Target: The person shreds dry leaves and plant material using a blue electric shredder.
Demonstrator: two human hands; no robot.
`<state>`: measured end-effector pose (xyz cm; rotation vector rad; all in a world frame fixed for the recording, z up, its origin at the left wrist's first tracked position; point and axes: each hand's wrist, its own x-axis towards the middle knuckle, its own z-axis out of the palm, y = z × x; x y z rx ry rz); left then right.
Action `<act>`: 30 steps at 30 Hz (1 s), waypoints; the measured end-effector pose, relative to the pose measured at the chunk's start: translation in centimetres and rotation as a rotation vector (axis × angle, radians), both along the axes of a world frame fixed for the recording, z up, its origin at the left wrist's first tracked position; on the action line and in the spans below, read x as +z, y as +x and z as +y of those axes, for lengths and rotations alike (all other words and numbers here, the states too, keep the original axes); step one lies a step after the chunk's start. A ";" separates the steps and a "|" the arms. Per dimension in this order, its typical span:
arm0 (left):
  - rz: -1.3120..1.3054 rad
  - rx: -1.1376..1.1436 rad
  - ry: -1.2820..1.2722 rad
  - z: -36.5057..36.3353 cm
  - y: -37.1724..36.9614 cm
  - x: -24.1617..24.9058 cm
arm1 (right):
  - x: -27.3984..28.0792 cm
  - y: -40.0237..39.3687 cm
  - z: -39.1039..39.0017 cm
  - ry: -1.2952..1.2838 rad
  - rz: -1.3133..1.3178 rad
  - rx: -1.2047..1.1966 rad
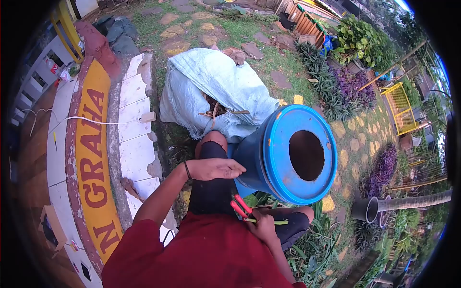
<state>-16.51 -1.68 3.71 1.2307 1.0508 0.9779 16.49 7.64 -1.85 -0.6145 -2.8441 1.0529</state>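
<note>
My left hand (216, 169) is held out over my thigh, fingers stretched out together and nothing in them, a dark band on its wrist. It is close to the side of a blue plastic drum (249, 165), whose lid (281, 144) has a large round hole. Lower down, my right hand (265, 227) is closed around red-handled pruning shears (241, 206) and a cut green stem (280, 222). The red handles point up and left out of the hand; the blades are hidden. Ahead of my knee slumps a pale blue woven sack (216, 77), with dry brown leaves and twigs (216, 108) in its opening.
On the left runs a yellow lettered ledge (96, 158) beside broken white tiles (137, 144) and a white cable. Stepping stones (281, 79) cross the grass ahead. Potted plants (357, 41), a yellow metal rack (399, 108) and a grey pot (365, 210) stand to the right.
</note>
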 end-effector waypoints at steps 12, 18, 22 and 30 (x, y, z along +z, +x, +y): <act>1.081 0.675 0.122 27.0 -41.7 1.7 | -2.3 -3.1 2.2 -0.166 -0.311 -0.008; 1.011 0.650 -0.134 37.0 -47.5 -6.7 | -2.3 -5.8 3.7 -0.247 -0.422 -0.043; 1.099 0.514 -0.309 39.6 -47.2 -8.9 | -2.8 -6.4 5.2 -0.280 -0.446 -0.063; 1.453 0.119 -0.500 41.0 -45.2 -11.1 | -3.2 -6.0 6.3 -0.294 -0.458 -0.051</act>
